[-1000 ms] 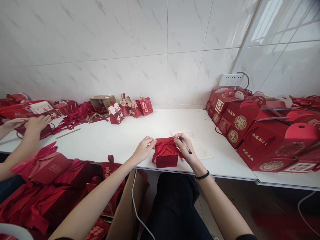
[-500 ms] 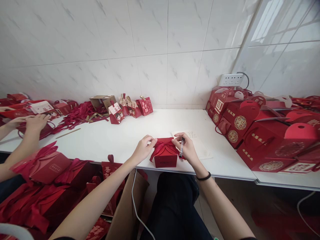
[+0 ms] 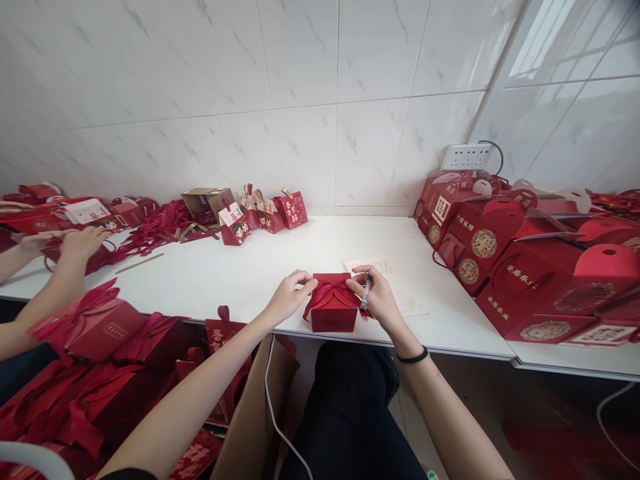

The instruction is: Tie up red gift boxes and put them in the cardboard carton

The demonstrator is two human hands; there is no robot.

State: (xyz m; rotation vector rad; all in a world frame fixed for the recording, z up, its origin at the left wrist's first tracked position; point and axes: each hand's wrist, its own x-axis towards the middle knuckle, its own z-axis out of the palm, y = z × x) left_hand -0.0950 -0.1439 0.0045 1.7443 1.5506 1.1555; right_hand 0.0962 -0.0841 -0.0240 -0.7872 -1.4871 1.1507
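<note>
A small red box [image 3: 334, 317] stands at the front edge of the white table, with a dark red ribbon [image 3: 330, 288] tied across its top. My left hand [image 3: 293, 293] pinches the ribbon at the box's upper left. At the upper right, my right hand [image 3: 375, 293] has thumb and fingertips on the ribbon. A pen [image 3: 367, 294] is tucked in that same hand, pointing down beside the box. Behind my right hand lies a sheet of paper with writing [image 3: 407, 293].
Red gift boxes [image 3: 530, 287] are piled on the right. Small boxes [image 3: 235, 225] and loose ribbons [image 3: 163, 225] lie toward the back left. Another person's hands [image 3: 80, 245] work at far left, above ribboned boxes [image 3: 107, 327]. A carton [image 3: 260, 400] stands below the table edge.
The view has shifted slightly. Both my hands keep nearly the same hold at the ribbon, and the ribbon's left part sits a little differently. The other person's hands have moved slightly.
</note>
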